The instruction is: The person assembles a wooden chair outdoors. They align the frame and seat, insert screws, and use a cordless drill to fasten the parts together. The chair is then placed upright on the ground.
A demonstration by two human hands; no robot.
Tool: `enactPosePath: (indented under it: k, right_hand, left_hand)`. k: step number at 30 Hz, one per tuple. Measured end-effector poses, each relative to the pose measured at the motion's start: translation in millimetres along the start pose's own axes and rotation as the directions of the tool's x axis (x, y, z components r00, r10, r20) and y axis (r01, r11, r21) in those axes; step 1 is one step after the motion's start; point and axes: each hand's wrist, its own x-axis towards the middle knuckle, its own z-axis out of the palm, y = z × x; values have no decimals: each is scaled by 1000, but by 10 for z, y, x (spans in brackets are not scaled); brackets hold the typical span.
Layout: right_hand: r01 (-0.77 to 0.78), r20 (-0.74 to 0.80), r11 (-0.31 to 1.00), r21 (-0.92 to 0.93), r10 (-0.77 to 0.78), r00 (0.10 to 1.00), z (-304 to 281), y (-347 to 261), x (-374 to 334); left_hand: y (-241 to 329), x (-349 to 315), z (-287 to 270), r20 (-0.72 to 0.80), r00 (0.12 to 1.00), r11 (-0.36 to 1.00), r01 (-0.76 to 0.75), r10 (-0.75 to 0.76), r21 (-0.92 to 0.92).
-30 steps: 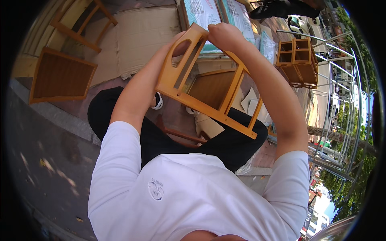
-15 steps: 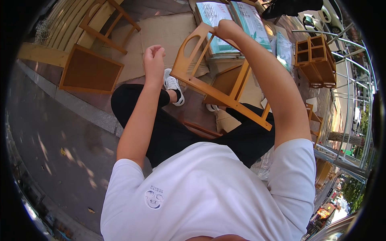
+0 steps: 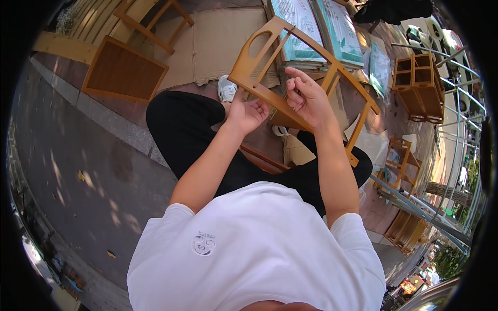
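A light-brown wooden frame (image 3: 273, 96) with an oval cut-out at one end rests tilted over my lap, its slats and rails showing. My left hand (image 3: 248, 114) is palm up at its near rail, fingers apart and thumb against the rail by the cut-out end. Over the middle of the frame is my right hand (image 3: 311, 101), index finger stretched out and the other fingers curled in. Whether a small part sits in those curled fingers I cannot make out. A brown panel lies partly hidden beneath the frame.
A flat brown panel (image 3: 124, 70) and another wooden frame (image 3: 150, 28) lie at left by a slatted bench (image 3: 67, 47). Cardboard (image 3: 218, 41) covers the ground ahead, beside wrapped packs (image 3: 337, 36). Small wooden shelves (image 3: 417, 85) and metal rails (image 3: 456, 93) stand at right.
My right hand has let go of the frame's far corner and come nearer, over its middle. My left hand has moved right to the near rail. The far side of the frame shows more.
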Motion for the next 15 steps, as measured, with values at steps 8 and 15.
enactPosePath:
  k: [8, 15]
  right_hand:
    - [-18, 3, 999, 29, 18, 1000, -193, 25, -268]
    - [-114, -181, 899, -424, 39, 983, 26, -28, -241]
  left_hand:
    - [55, 83, 26, 133, 989, 997, 71, -66, -26]
    - [43, 29, 43, 164, 980, 990, 128, -116, -63]
